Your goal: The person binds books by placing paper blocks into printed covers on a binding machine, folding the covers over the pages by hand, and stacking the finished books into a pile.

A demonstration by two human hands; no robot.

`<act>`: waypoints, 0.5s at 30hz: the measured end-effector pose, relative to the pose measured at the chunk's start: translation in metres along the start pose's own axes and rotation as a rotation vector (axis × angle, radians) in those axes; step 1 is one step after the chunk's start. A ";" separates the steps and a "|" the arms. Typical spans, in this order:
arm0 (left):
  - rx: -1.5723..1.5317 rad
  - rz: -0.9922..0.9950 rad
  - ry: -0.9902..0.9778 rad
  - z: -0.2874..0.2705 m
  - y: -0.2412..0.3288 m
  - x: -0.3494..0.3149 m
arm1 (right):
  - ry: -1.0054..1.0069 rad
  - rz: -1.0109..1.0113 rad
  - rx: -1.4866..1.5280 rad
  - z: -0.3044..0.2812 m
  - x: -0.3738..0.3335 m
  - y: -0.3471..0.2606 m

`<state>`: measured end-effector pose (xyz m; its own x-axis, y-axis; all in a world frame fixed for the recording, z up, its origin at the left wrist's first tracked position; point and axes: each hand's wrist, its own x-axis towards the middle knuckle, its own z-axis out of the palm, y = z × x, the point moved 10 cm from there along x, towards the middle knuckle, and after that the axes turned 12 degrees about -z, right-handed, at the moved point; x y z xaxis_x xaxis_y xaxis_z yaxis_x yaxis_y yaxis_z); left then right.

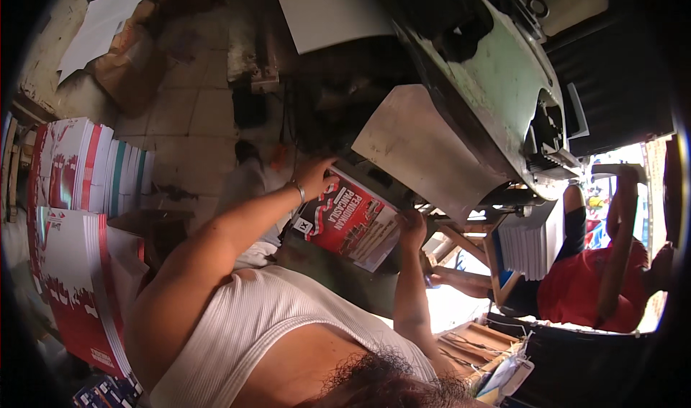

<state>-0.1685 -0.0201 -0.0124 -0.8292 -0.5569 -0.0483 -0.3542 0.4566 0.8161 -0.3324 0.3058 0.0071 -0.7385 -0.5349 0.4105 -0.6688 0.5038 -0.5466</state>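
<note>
A red softcover book (347, 224) with white and black areas on its cover lies tilted in front of me, held between my two hands. My left hand (315, 178), with a bracelet at the wrist, is closed on its upper left edge. Around the right edge, my right hand (412, 229) grips the same book; some of its fingers are hidden behind it. Just beyond the book is a pale, bent metal sheet (432, 145) on the side of a large green machine (504, 95).
Tall stacks of red and white books (75, 282) stand close on my left. A person in a red shirt (594, 285) is at the right, near a stack of grey-white booklets (529, 242) on a wooden frame. Wooden slats (468, 347) lie at lower right.
</note>
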 end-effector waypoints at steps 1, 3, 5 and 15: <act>-0.099 -0.173 0.099 -0.006 -0.010 -0.008 | 0.187 0.062 0.100 -0.007 -0.012 0.014; -0.168 -0.366 0.010 0.021 -0.044 -0.021 | 0.220 0.080 0.106 0.001 -0.026 0.013; -0.130 -0.467 -0.110 0.037 -0.046 -0.031 | 0.144 0.388 0.000 0.019 -0.058 0.067; -0.128 -0.201 0.300 0.004 -0.045 -0.040 | 0.365 0.061 -0.406 -0.026 0.009 -0.086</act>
<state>-0.1216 -0.0156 -0.0495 -0.5786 -0.8134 -0.0599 -0.4245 0.2376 0.8737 -0.2840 0.2751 0.0774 -0.7103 -0.2635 0.6527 -0.5501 0.7863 -0.2812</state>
